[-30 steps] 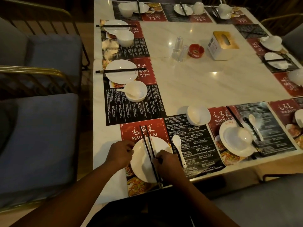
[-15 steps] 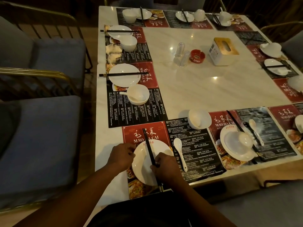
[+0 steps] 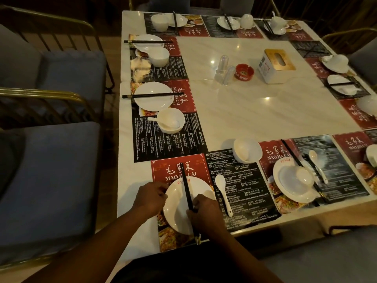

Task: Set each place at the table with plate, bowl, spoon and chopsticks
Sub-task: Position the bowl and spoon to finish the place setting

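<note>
Head view: on the bench [image 3: 255,111], the places along the left side look fully set. At the near place the plate [image 3: 177,209] sits on its mat, while the bowl [image 3: 247,150] stands well beyond it, not yet placed. The left hand [image 3: 150,198] curls its grip on the plate's rim. The right hand [image 3: 206,213] pinches the chopsticks [image 3: 186,186] lying across the plate. The spoon [image 3: 223,193] lies just beside the plate, probably meant for the bowl.

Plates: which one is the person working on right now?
The nearest plate, bottom centre: left hand holds its left rim, right hand pinches the chopsticks laid across it. No hand is on any other plate.
</note>
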